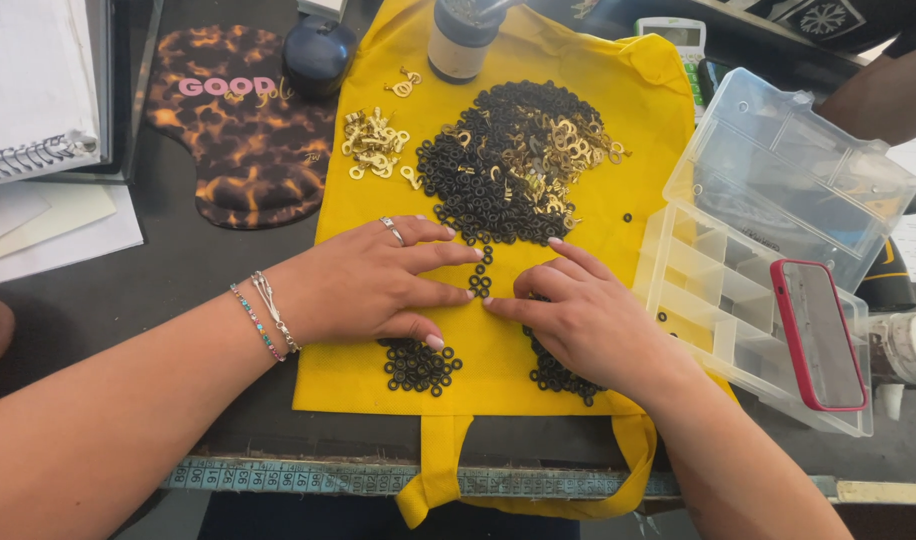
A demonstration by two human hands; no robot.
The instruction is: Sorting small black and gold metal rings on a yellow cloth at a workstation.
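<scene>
At the far left lie a spiral notebook [33,100] and loose papers [48,225]; right of them sits a leopard-print mouse pad [243,130] with a dark mouse [318,52] at its far right corner. A yellow cloth bag [633,110] is spread flat in the middle. On its far left part lies a small heap of gold hooks [371,143]; right of that, a large heap of black rings [478,175] mixed with more gold pieces.

The left hand [373,285] lies palm down on the bag, fingers stretched flat and pointing right, gripping nothing; a small ring pile [418,365] sits just near of it. A few rings [481,272] lie between the fingertips of both hands. The right hand [578,315] lies palm down too, fingers loosely bent, tips touching the cloth, holding nothing visible; another ring pile [556,372] shows partly under its palm.

Further right stands an open clear compartment box [708,290], with a red-cased phone [818,335] resting on it.
</scene>
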